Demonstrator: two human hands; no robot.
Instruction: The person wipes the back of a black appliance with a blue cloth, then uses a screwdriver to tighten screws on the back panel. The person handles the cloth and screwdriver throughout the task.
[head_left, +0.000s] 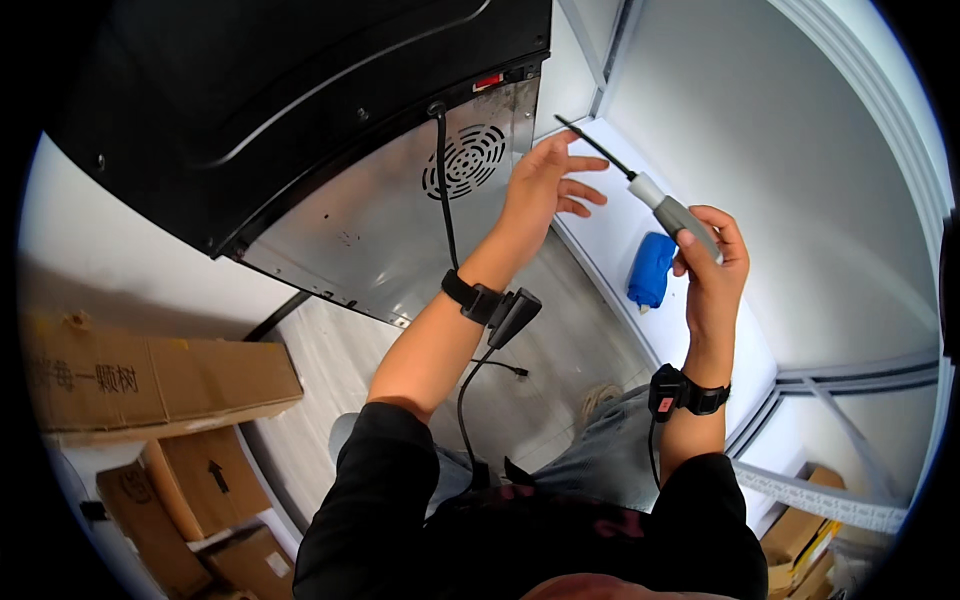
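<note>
Black-shafted screwdriver with a grey-and-white handle (pixel 646 188) held up in mid-air beside the white ledge (pixel 612 228); its handle is clamped in the fingers of the right hand (pixel 716 268). Left hand (pixel 540 188) empty, fingers spread apart; a fingertip is near the shaft, contact cannot be told. Silver metal panel with round slotted vent (pixel 375 225) seen in place on the black boxy appliance (pixel 290 90). Soft blue bundle (pixel 651 270) laid on the ledge. Progress, as judged: tool readied, not yet applied to any fastener; remaining work cannot be told.
</note>
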